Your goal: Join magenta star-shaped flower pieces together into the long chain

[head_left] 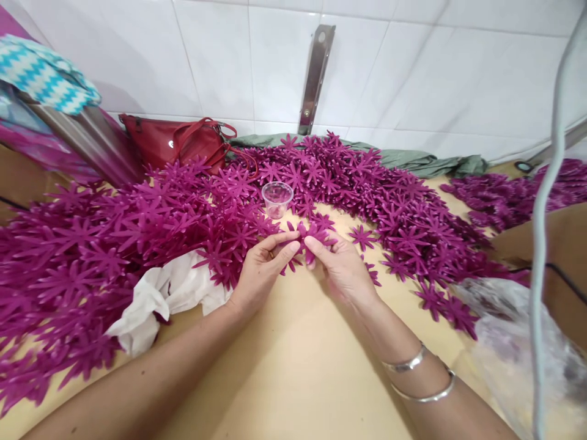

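Between my two hands, just above the table, is a magenta artificial flower (302, 235) with narrow petals. My left hand (266, 260) pinches its left side between thumb and forefinger. From the other side my right hand (342, 263) grips it the same way, thumb on top; two silver bangles circle that forearm. The fingers cover part of the flower. A small clear plastic cup (277, 200) stands just beyond my hands, with a little something reddish at its bottom. Loose star-shaped flowers (362, 237) lie beside my right hand.
Heaped magenta flowers (123, 226) cover the left; another heap (380, 195) curves round the right. A white cloth (169, 293) lies by my left forearm. A red bag (174, 143) rests against the tiled wall. Clear plastic bags (513, 342) and a hanging grey cable (540, 244) are at right.
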Demonstrator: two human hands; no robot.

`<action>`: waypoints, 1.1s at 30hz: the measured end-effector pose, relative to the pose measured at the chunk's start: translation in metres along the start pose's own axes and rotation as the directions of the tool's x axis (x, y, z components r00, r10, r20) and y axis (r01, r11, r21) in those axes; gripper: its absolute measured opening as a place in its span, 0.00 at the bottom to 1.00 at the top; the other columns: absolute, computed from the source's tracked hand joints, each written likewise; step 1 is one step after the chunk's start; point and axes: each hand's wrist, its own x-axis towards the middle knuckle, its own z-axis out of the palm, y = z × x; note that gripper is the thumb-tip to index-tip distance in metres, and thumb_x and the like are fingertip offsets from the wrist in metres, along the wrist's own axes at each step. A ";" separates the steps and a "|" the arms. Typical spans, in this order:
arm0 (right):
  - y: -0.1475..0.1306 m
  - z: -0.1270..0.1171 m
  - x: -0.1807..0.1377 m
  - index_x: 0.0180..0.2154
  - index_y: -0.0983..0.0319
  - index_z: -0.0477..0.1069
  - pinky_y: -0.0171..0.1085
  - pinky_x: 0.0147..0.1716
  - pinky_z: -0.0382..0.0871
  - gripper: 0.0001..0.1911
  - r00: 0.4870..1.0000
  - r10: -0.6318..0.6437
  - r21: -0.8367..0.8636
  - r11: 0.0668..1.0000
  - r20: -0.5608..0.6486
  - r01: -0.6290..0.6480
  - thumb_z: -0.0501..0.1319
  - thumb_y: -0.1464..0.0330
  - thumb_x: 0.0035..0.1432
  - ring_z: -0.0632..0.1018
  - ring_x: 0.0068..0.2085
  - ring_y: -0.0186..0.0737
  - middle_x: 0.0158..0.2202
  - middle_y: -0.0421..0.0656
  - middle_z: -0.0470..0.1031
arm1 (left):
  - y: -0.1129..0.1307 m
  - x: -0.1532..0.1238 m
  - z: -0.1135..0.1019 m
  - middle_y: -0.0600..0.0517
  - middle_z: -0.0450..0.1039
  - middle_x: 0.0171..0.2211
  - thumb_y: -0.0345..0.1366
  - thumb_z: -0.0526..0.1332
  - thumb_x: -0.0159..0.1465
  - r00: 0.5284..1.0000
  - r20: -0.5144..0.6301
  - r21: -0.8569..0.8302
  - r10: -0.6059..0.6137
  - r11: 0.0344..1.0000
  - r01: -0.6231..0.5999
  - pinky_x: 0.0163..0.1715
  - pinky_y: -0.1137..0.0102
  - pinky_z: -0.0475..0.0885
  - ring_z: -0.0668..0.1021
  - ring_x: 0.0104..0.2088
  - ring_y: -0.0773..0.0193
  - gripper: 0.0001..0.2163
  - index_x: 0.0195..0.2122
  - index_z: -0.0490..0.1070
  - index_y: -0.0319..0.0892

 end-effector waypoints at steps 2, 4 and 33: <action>0.002 0.001 -0.001 0.29 0.60 0.78 0.32 0.23 0.64 0.17 0.999 0.036 -0.004 0.999 0.029 -0.036 0.78 0.56 0.47 0.68 0.21 0.30 0.19 0.35 0.73 | -0.002 0.000 -0.001 0.54 0.81 0.35 0.43 0.73 0.61 0.999 -0.034 0.014 0.030 0.999 -0.029 0.39 0.73 0.73 0.78 0.35 0.67 0.11 0.42 0.83 0.45; 0.004 0.002 -0.002 0.29 0.60 0.78 0.33 0.21 0.60 0.18 0.997 0.063 0.005 0.998 0.035 -0.063 0.79 0.56 0.46 0.66 0.21 0.30 0.19 0.34 0.72 | -0.004 0.001 -0.001 0.55 0.80 0.34 0.42 0.73 0.61 0.997 -0.062 0.007 0.050 0.999 -0.049 0.39 0.74 0.72 0.77 0.34 0.68 0.08 0.37 0.82 0.44; 0.018 -0.001 0.010 0.33 0.59 0.74 0.32 0.32 0.72 0.21 0.986 -0.075 0.224 0.969 -0.151 0.108 0.79 0.57 0.45 0.75 0.28 0.31 0.28 0.34 0.77 | -0.007 0.015 0.001 0.51 0.78 0.39 0.42 0.76 0.54 0.987 -0.109 -0.006 0.119 0.993 -0.121 0.43 0.71 0.75 0.81 0.41 0.63 0.15 0.37 0.78 0.40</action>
